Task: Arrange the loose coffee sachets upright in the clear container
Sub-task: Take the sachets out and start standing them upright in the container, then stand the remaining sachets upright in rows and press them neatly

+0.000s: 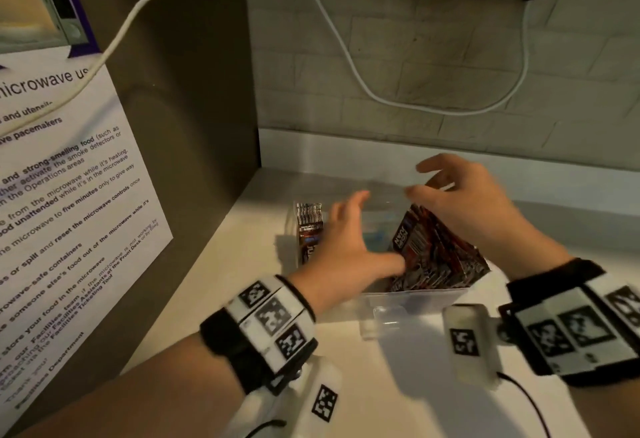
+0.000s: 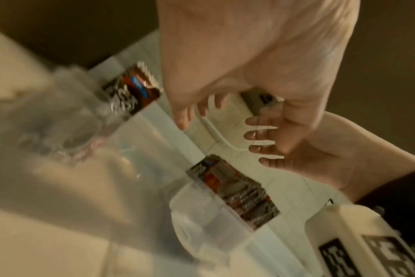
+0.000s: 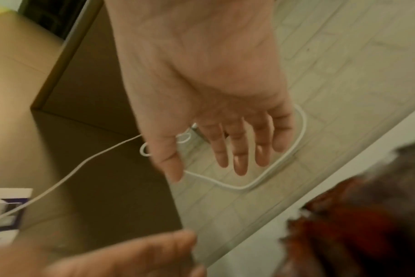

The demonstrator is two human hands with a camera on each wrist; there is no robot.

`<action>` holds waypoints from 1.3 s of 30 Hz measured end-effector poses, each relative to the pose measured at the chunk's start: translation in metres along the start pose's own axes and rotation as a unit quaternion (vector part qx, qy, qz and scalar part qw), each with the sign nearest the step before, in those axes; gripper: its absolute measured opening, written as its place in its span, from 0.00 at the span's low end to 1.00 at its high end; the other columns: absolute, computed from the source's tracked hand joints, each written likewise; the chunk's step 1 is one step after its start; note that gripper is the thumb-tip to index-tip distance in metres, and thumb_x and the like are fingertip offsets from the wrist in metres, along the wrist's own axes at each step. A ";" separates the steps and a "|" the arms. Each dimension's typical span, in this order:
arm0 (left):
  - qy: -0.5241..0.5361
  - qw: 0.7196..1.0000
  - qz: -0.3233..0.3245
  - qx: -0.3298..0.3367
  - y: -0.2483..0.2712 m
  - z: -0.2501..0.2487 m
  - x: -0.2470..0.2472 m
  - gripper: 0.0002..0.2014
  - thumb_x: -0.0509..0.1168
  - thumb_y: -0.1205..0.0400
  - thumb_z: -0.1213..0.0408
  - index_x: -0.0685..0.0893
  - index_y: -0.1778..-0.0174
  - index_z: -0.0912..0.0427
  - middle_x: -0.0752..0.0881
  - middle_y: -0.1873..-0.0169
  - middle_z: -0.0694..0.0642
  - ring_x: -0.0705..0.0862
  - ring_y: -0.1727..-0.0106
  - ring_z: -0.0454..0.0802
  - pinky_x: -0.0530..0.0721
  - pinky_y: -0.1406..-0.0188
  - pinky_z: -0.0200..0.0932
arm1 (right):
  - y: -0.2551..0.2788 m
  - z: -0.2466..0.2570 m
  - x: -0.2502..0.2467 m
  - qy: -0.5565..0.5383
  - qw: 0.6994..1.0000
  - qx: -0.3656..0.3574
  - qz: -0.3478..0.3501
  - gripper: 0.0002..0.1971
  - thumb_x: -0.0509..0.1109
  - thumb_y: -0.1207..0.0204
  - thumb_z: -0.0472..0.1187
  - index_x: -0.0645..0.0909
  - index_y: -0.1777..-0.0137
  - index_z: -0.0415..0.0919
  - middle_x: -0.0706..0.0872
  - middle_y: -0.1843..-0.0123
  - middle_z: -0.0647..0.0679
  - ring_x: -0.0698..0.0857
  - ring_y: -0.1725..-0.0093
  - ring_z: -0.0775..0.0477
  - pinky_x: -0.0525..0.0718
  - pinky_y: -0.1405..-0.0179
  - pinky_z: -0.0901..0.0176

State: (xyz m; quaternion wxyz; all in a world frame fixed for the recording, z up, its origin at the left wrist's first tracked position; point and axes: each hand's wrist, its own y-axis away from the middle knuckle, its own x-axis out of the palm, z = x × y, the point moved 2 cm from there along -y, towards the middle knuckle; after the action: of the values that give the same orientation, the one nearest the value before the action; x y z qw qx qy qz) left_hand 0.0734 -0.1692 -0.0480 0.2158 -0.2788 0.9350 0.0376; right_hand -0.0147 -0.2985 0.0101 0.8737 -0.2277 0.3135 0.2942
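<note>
Behind the clear container (image 1: 415,299), a white cable (image 1: 381,94) droops down the tiled wall (image 1: 450,56).

Notice (image 1: 52,195), left of frame, heading: "microwave us", cut off by the edge and the white cable (image 1: 114,42).
Notice, bold words: "pacemakers", "strong-smelling food", "unattended", "five minutes", "reset the microwave controls".
Notice, lower lines: "microwave-safe containers", "someone else's food out of the microwave", "Facilities Assistants at the Front Desk", "Facilities Ticketing Tool", "Thank you!", "Facilities Department".
Sachets (image 1: 436,254), centre right: lettering too blurred to read.
Wrist bands (image 1: 270,316), bottom: square black-and-white markers, no words.
</note>
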 end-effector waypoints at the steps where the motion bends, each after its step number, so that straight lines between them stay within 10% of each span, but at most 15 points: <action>1: -0.030 0.997 0.059 -0.036 -0.006 0.002 0.010 0.54 0.79 0.31 0.59 0.48 0.16 0.45 0.53 0.19 0.47 0.56 0.18 0.51 0.61 0.23 0.47 | 0.000 -0.008 -0.005 0.008 0.999 0.007 0.037 0.26 0.77 0.31 0.48 0.77 0.32 0.50 0.81 0.46 0.48 0.81 0.47 0.44 0.78 0.50 0.52; 5: -0.122 0.971 0.180 -0.105 -0.027 0.013 0.037 0.67 0.81 0.35 0.46 0.33 0.16 0.49 0.42 0.16 0.52 0.48 0.15 0.52 0.57 0.20 0.49 | 0.005 -0.035 -0.014 0.042 0.976 0.041 0.210 0.49 0.83 0.39 0.49 0.60 0.20 0.59 0.65 0.25 0.51 0.73 0.30 0.42 0.79 0.35 0.43; 10: -0.144 0.952 0.226 -0.150 -0.050 0.025 0.046 0.72 0.81 0.39 0.40 0.26 0.19 0.46 0.41 0.15 0.53 0.43 0.15 0.53 0.52 0.17 0.58 | 0.002 -0.057 -0.001 0.076 0.977 0.045 0.196 0.62 0.72 0.56 0.78 0.56 0.18 0.62 0.57 0.19 0.55 0.63 0.21 0.41 0.73 0.26 0.39; 15: -0.096 0.956 0.218 -0.169 -0.059 0.027 0.051 0.76 0.85 0.56 0.42 0.39 0.20 0.28 0.49 0.18 0.40 0.59 0.19 0.51 0.77 0.28 0.53 | -0.004 -0.069 0.016 0.144 0.970 0.038 0.193 0.46 0.57 0.36 0.76 0.50 0.17 0.64 0.43 0.14 0.53 0.46 0.16 0.36 0.50 0.18 0.39; 19: -0.060 0.952 0.249 -0.166 -0.070 0.032 0.061 0.76 0.85 0.65 0.38 0.56 0.18 0.39 0.68 0.21 0.57 0.74 0.25 0.59 0.80 0.32 0.59 | -0.009 -0.078 0.024 0.186 0.961 0.009 0.202 0.47 0.47 0.38 0.78 0.48 0.17 0.63 0.42 0.14 0.56 0.44 0.15 0.37 0.47 0.17 0.38; 27: 0.123 0.945 0.228 -0.199 -0.058 0.026 0.059 0.49 0.74 0.32 0.82 0.55 0.23 0.47 0.77 0.32 0.63 0.78 0.31 0.63 0.85 0.41 0.57 | -0.011 -0.089 0.026 0.232 0.951 -0.016 0.204 0.55 0.36 0.48 0.83 0.47 0.17 0.63 0.45 0.14 0.61 0.46 0.15 0.37 0.55 0.20 0.32; 31: 0.134 0.944 0.219 -0.207 -0.062 0.031 0.061 0.36 0.64 0.26 0.83 0.58 0.25 0.55 0.77 0.34 0.66 0.79 0.32 0.64 0.85 0.58 0.45 | -0.011 -0.090 0.026 0.230 0.952 -0.030 0.198 0.54 0.34 0.46 0.84 0.50 0.17 0.63 0.46 0.14 0.61 0.47 0.15 0.37 0.55 0.20 0.32; 39: 0.075 0.968 0.164 -0.177 -0.071 0.029 0.064 0.39 0.65 0.31 0.82 0.66 0.25 0.51 0.81 0.37 0.62 0.81 0.36 0.64 0.85 0.40 0.64 | -0.008 -0.087 0.024 0.209 0.957 -0.038 0.196 0.51 0.33 0.44 0.83 0.53 0.18 0.65 0.47 0.14 0.61 0.47 0.15 0.39 0.54 0.20 0.32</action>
State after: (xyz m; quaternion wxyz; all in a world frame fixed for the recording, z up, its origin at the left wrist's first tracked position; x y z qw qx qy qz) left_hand 0.0748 -0.2559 -0.0982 0.0829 -0.1576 0.9600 0.2162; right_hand -0.0303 -0.3459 -0.0658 0.7045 -0.2517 0.5161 0.4171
